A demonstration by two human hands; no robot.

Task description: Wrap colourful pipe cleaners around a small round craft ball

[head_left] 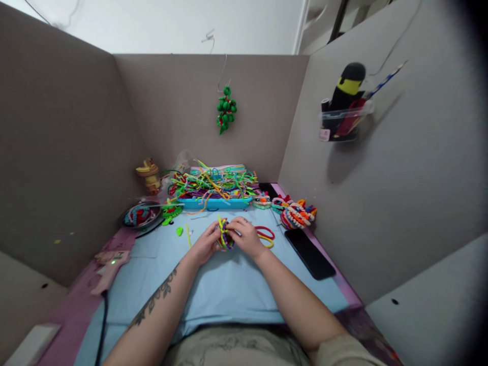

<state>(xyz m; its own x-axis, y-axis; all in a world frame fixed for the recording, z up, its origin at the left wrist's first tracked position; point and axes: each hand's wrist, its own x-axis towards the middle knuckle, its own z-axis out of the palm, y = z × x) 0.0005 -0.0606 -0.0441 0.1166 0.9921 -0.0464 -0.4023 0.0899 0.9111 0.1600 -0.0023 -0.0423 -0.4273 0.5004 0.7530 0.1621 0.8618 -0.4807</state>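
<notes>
My left hand (208,243) grips a small rounded piece of wound pipe cleaners (224,240), striped purple, yellow and red, from its left side. On its other side my right hand (246,236) is closed, fingertips pinching at its upper part, where yellow-green ends stick up. Both hands are just above the light blue cloth (229,284). A red and a yellow pipe-cleaner loop (267,237) lie right of my right hand. To the left of my left hand are a yellow strip (188,235) and a small bright green piece (179,231).
A blue tray (217,204) heaped with pipe cleaners stands at the back. At right lie a black phone (310,254) and finished striped pieces (297,214). At left are a pink glue gun (110,272) with a cord, and a round dish (125,219). Grey panels enclose the table.
</notes>
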